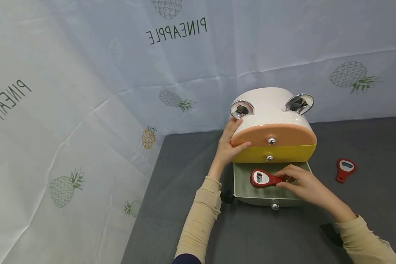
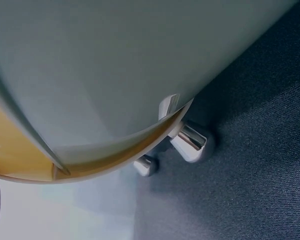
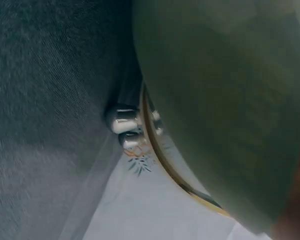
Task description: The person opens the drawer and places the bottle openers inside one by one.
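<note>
A small drawer cabinet with a white rounded top [image 1: 270,106] and two silver ear-like rings stands on the dark table. Its orange drawer [image 1: 255,137] and yellow drawer [image 1: 247,156] are closed; the green bottom drawer [image 1: 244,192] is pulled out. My left hand [image 1: 226,148] rests against the cabinet's left side, thumb on the orange front. Over the green drawer, my right hand [image 1: 305,185] pinches the handle end of a red bottle opener [image 1: 266,179] with a white face. Both wrist views show the drawer's green underside [image 2: 90,60] [image 3: 220,100], not the opener.
Another red bottle opener [image 1: 341,175] lies on the dark table [image 1: 376,220], right of the cabinet. Silver feet [image 2: 192,142] hold the cabinet up. A silver knob [image 1: 275,206] sticks out of the green drawer's front. Behind hangs a pineapple-print curtain [image 1: 217,62].
</note>
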`<state>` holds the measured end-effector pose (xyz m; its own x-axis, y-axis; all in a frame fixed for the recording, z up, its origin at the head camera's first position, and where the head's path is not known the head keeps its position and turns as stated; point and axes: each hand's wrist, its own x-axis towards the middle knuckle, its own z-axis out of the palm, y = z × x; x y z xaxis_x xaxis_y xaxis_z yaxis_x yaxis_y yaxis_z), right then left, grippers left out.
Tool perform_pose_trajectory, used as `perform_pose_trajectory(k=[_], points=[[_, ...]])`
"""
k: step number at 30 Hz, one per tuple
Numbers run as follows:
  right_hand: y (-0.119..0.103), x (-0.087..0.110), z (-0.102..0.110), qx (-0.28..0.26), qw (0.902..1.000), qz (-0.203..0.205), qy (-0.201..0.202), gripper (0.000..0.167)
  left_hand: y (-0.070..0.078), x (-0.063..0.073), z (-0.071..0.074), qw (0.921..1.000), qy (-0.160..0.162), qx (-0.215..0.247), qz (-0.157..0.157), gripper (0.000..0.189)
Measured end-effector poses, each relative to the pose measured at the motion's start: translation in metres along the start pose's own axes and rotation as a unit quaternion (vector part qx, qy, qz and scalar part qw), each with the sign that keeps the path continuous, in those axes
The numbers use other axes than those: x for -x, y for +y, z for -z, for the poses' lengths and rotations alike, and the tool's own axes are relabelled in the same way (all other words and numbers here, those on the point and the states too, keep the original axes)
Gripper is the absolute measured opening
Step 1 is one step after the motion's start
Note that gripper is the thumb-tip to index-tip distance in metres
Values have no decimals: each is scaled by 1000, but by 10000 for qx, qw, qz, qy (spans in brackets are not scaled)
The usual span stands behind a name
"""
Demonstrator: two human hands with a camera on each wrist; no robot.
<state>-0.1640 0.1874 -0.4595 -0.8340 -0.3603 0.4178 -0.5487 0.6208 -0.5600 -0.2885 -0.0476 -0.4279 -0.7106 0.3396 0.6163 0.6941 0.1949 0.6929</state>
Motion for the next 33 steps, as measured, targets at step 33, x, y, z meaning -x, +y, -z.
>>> perform_pose_trajectory(k=[33], points=[[15, -14, -13, 456, 9838, -715, -1582, 14, -2, -1, -1, 10000, 11, -2, -25, 75]])
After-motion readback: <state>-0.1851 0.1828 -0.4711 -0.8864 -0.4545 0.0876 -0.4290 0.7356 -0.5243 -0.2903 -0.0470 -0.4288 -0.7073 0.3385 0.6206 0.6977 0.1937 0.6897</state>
